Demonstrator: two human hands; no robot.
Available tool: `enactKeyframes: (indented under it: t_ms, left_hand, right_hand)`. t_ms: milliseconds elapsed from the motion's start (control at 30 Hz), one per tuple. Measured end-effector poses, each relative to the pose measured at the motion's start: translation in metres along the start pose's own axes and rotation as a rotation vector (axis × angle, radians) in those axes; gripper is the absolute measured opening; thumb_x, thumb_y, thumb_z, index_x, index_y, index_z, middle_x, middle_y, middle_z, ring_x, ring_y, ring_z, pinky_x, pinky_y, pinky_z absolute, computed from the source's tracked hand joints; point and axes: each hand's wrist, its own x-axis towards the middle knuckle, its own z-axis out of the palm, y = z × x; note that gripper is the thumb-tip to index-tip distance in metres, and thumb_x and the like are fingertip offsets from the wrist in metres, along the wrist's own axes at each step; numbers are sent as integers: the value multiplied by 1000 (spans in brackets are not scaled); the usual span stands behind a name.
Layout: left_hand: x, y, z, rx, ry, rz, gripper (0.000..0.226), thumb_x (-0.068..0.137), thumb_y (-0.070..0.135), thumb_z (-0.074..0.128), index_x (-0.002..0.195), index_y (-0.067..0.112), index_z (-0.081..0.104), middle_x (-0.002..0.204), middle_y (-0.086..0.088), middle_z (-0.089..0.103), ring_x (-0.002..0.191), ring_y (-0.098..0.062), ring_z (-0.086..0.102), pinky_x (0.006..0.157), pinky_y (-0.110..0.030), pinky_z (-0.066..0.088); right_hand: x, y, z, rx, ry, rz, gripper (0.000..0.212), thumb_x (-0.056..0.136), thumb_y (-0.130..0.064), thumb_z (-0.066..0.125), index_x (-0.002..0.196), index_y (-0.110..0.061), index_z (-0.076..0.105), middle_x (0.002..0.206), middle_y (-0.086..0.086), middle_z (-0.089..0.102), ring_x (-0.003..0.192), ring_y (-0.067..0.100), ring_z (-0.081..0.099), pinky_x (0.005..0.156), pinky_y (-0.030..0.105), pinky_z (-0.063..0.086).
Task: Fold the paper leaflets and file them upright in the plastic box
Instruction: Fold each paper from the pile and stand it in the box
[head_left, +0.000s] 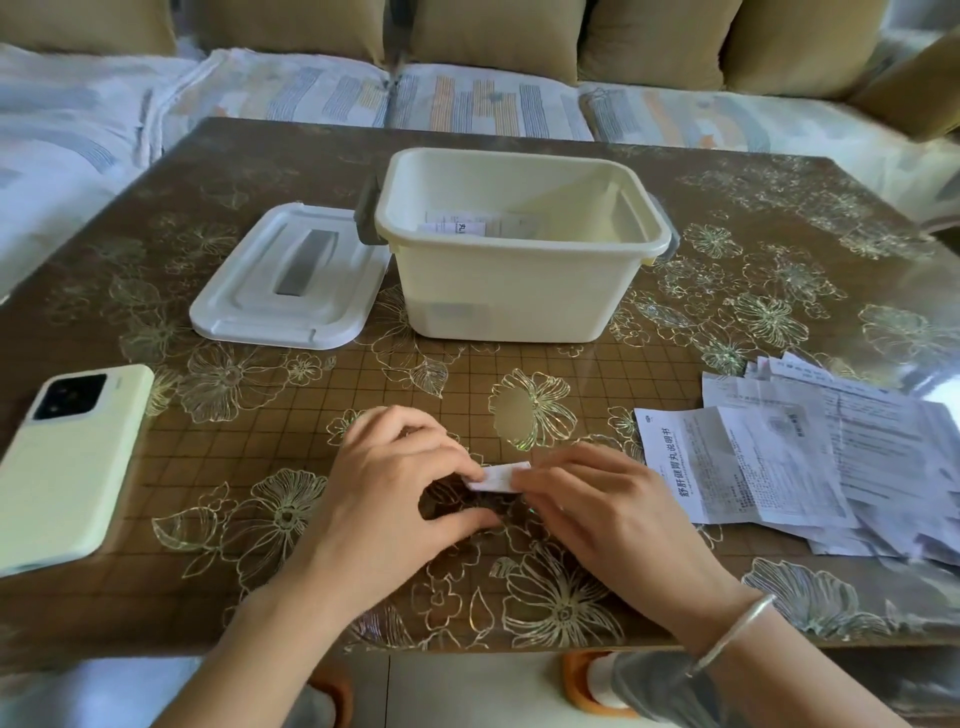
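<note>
— Pinching a small folded leaflet between them, the left hand and right hand meet just in front of the plastic box, fingers closed narrow on the paper.

— And the other leaflets?

— Loose unfolded leaflets lie right of the box, nearer the person. A few papers sit inside it. Its lid rests touching its left side; a phone lies further left.
</note>
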Motion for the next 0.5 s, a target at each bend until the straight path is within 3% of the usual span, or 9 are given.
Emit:
enactKeyframes:
  t_ms: [133, 333, 433, 500]
  left_hand:
    - [24, 4, -10, -3, 106, 37, 14, 72, 35, 74, 82, 25, 76, 75, 16, 63, 83, -3, 51, 75, -31, 46]
    - [91, 8, -51, -75, 240, 111, 14, 79, 28, 68, 87, 19, 76, 81, 16, 64, 79, -10, 59, 73, -35, 51]
    - [132, -10, -79, -35, 361, 39, 15, 94, 16, 58, 101, 18, 71, 92, 14, 67, 87, -9, 59, 78, -28, 46]
    - [163, -24, -93, 49, 355, -49, 22, 95, 8, 52, 107, 19, 68, 98, 11, 68, 91, -11, 60, 78, -25, 42]
  right_hand:
    - [21, 7, -12, 44, 82, 68, 15, 95, -23, 54, 98, -18, 68, 79, -12, 65, 69, 8, 57, 55, 30, 50]
    - [87, 22, -61, 14, 239, 104, 5, 84, -24, 69, 85, -19, 71, 76, -10, 66, 64, 8, 60, 55, 30, 52]
    - [132, 48, -90, 110, 324, 225, 5, 78, -19, 76, 82, -19, 75, 74, -9, 70, 63, 6, 64, 61, 29, 56]
    - [163, 71, -99, 71, 310, 313, 6, 76, -16, 77, 82, -18, 76, 73, -7, 71, 65, 8, 65, 67, 30, 56]
